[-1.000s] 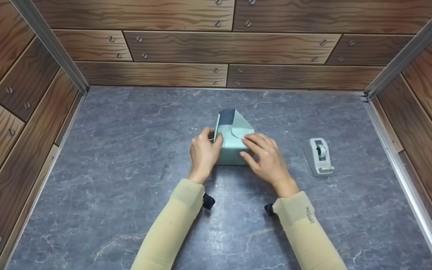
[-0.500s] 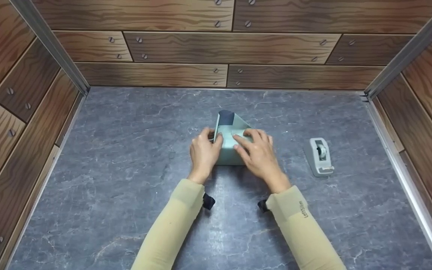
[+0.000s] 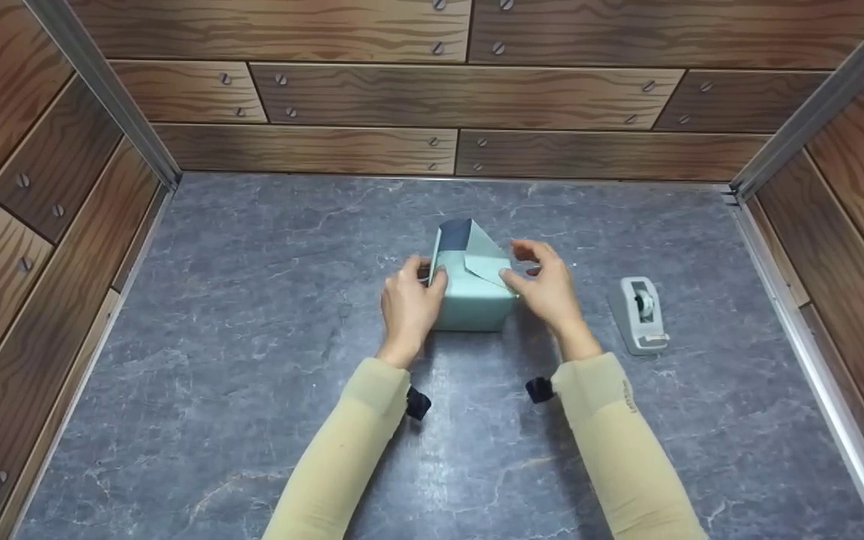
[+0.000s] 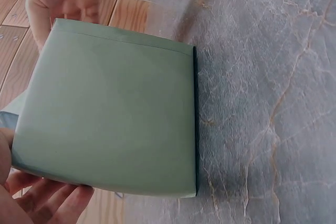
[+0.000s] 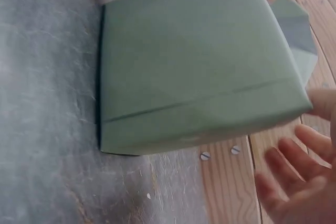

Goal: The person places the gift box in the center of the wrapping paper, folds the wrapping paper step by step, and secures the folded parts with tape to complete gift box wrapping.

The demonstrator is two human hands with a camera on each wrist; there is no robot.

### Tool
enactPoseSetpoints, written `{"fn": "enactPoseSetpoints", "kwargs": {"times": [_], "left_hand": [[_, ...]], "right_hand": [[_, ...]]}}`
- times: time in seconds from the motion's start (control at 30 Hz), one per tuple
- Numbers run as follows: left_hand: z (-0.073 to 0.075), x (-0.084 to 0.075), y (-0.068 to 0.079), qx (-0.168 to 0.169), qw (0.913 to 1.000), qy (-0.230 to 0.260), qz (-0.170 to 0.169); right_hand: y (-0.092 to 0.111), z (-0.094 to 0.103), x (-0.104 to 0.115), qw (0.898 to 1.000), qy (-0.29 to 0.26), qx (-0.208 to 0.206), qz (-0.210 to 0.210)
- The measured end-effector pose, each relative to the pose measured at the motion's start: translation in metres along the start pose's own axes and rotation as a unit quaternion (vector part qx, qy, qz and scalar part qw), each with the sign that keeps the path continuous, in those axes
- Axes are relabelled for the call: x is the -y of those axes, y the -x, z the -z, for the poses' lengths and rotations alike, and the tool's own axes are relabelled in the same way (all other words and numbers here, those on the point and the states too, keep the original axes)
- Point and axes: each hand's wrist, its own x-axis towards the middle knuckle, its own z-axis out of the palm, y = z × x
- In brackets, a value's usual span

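A box wrapped in pale green paper (image 3: 473, 313) stands on the grey marbled surface. On top, the paper flaps are folded partly over, and a dark inner face shows at the far end. My left hand (image 3: 409, 304) grips the box's left side, thumb on the upper edge and fingers down the side, as the left wrist view also shows. My right hand (image 3: 550, 292) is at the right upper corner. Its thumb touches the paper there, while the loosely bent fingers (image 5: 289, 166) stay apart from the box in the right wrist view.
A light grey tape dispenser (image 3: 651, 330) stands to the right of the box. Wood-patterned walls (image 3: 462, 97) with metal corner rails (image 3: 814, 97) enclose the surface at the back and both sides.
My right hand moved left over the folded flap, then drew back right to the box's corner, its fingers lifting off the paper. My left hand has kept its hold.
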Motion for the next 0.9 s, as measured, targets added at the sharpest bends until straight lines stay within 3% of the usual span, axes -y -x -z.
{"fn": "enactPoseSetpoints", "kwargs": {"times": [0.13, 0.3, 0.6, 0.9], "left_hand": [[0.0, 0.0, 0.0, 0.004, 0.9999, 0.003, 0.009], [0.0, 0.0, 0.0, 0.006, 0.9999, 0.003, 0.012], [-0.001, 0.0, -0.001, 0.002, 0.9998, -0.003, 0.017], [-0.001, -0.001, -0.001, 0.002, 0.9999, -0.005, 0.015]], "right_hand": [[-0.008, 0.003, -0.003, 0.993, -0.062, 0.065, -0.071], [-0.014, 0.002, -0.007, 0.987, -0.09, 0.064, -0.114], [-0.022, 0.002, -0.014, 0.973, -0.166, 0.089, -0.134], [-0.025, 0.0, -0.016, 0.97, -0.19, 0.059, -0.143]]}}
